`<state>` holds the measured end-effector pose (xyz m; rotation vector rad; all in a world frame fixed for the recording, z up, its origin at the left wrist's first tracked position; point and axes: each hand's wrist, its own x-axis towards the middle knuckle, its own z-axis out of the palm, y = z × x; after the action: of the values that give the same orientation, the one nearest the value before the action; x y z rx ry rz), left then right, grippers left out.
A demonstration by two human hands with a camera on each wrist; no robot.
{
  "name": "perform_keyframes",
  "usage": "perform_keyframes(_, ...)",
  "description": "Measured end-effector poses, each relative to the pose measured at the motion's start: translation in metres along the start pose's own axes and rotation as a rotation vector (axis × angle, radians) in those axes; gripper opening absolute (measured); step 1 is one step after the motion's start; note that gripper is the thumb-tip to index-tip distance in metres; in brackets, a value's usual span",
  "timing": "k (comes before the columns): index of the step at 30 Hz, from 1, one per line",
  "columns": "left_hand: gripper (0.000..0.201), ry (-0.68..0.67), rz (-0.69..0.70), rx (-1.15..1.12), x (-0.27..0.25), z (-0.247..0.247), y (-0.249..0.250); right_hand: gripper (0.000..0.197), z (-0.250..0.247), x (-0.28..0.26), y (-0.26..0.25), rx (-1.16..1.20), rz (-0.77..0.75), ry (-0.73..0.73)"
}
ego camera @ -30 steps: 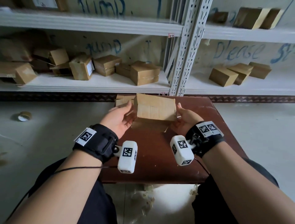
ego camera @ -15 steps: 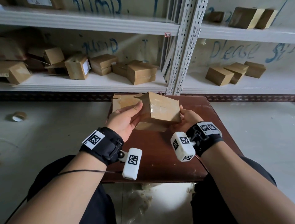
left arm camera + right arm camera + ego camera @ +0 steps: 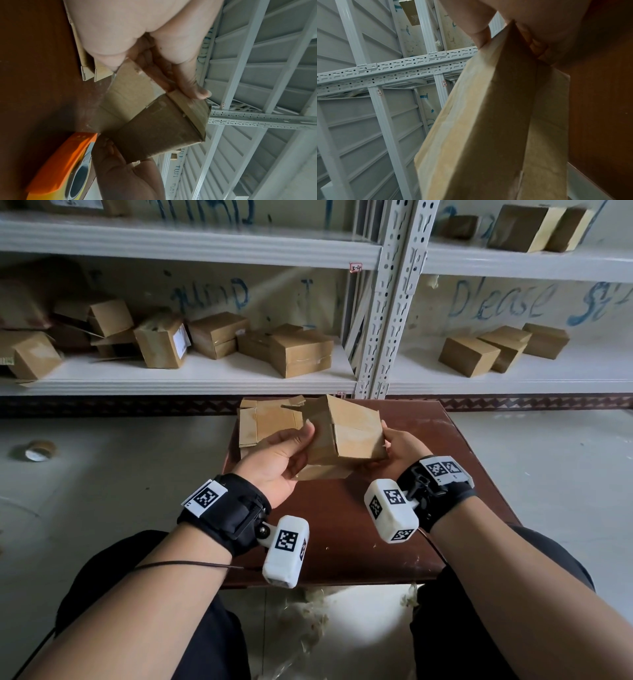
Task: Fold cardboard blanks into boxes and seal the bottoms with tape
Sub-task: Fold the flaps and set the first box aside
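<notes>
A small folded cardboard box (image 3: 346, 433) hangs tilted above the brown table (image 3: 445, 474), held between both hands. Clear tape shows along its upper face. My left hand (image 3: 284, 453) grips its left side, thumb on top and fingers underneath. My right hand (image 3: 399, 446) grips the right side. The left wrist view shows the box (image 3: 159, 129) with my thumb (image 3: 192, 83) pressed on its taped edge and loose flaps below. The right wrist view shows the box (image 3: 488, 121) close up, pinched between thumb and fingers. Flat cardboard blanks (image 3: 263, 422) lie on the table behind the left hand.
An orange tape dispenser (image 3: 60, 166) lies on the table, seen in the left wrist view. A tape roll (image 3: 37, 450) sits on the floor at left. White metal shelves (image 3: 205, 371) behind the table carry several finished boxes (image 3: 301, 354).
Both hands have turned the box, swinging its left end up and toward me, so the taped face now shows on top. The left thumb has moved onto the box's upper edge.
</notes>
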<state>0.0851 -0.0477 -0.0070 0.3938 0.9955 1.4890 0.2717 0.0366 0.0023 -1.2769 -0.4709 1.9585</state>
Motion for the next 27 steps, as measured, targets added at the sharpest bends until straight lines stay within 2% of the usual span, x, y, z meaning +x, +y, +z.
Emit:
perform_keyframes(3, 0.047, -0.053, 0.014, -0.060, 0.006, -0.007, -0.001, 0.040, -0.005, 0.002, -0.002, 0.000, -0.009, -0.008)
perform_keyframes(5, 0.039, -0.042, 0.050, -0.054, 0.006, -0.007, 0.001, 0.047, -0.010, 0.009, -0.002, 0.009, -0.025, -0.001)
perform_keyframes(7, 0.023, 0.012, 0.104, -0.018, 0.004, -0.007, 0.004, 0.053, -0.012, 0.015, 0.001, 0.029, -0.041, 0.005)
perform_keyframes(11, 0.024, 0.169, 0.233, 0.105, 0.005, -0.007, 0.007, 0.037, -0.009, 0.011, 0.004, 0.001, -0.118, -0.039)
perform_keyframes(13, 0.019, 0.259, 0.269, 0.181, 0.009, -0.008, 0.008, 0.037, -0.006, 0.007, 0.004, -0.034, -0.178, -0.097)
perform_keyframes(17, 0.015, 0.359, 0.309, 0.271, 0.014, -0.011, 0.009, 0.048, 0.002, 0.003, 0.009, -0.068, -0.284, -0.093)
perform_keyframes(19, 0.031, 0.408, 0.334, 0.377, 0.016, -0.015, 0.006, 0.061, 0.004, 0.004, 0.013, -0.056, -0.349, -0.071)
perform_keyframes(21, 0.035, 0.425, 0.365, 0.480, 0.018, -0.018, 0.003, 0.070, 0.006, 0.003, 0.017, -0.045, -0.414, -0.047)
perform_keyframes(23, 0.036, 0.413, 0.388, 0.550, 0.019, -0.018, 0.002, 0.056, 0.004, 0.006, 0.019, -0.033, -0.447, -0.067)
perform_keyframes(26, 0.038, 0.424, 0.434, 0.592, 0.020, -0.017, 0.003, 0.016, 0.000, 0.007, 0.016, -0.009, -0.487, -0.090)
perform_keyframes(27, 0.040, 0.446, 0.459, 0.613, 0.020, -0.018, 0.003, 0.015, -0.001, 0.006, 0.015, -0.010, -0.515, -0.094)
